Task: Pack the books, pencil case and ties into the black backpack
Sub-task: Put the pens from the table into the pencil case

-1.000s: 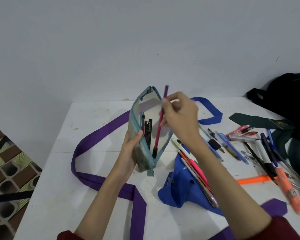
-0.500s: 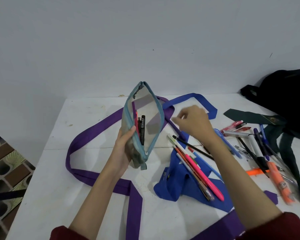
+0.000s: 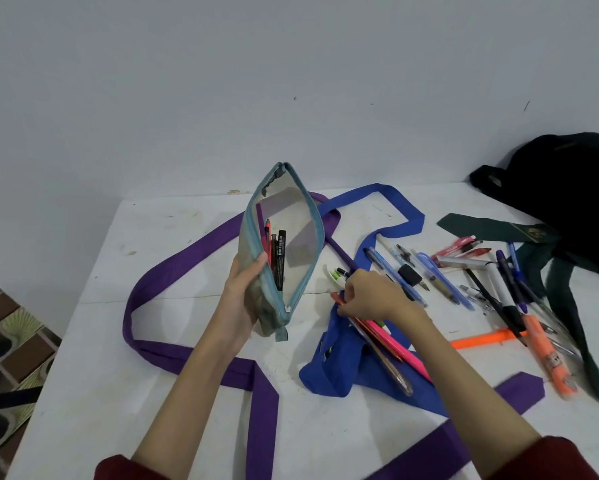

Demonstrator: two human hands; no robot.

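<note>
My left hand [image 3: 244,292] grips a clear pencil case with a teal zipper [image 3: 293,244], held upright and open above the white table [image 3: 187,358]; a few pens stand inside it. My right hand [image 3: 367,296] is down on a bundle of pens [image 3: 391,344] lying on the blue tie [image 3: 332,368], its fingers pinching a red-orange pen at the bundle's upper end. A purple tie [image 3: 173,271] loops across the table. A dark green tie [image 3: 492,228] lies at the right, beside the black backpack [image 3: 568,192] in the far right corner.
Several loose pens and markers [image 3: 481,282] are scattered right of centre, among them an orange marker [image 3: 547,355]. The table stands against a pale wall. Its left edge drops to a patterned floor [image 3: 4,341].
My right hand dropped a pink pen into the case, then moved right and down to the pen bundle on the blue tie. The left hand kept holding the case.
</note>
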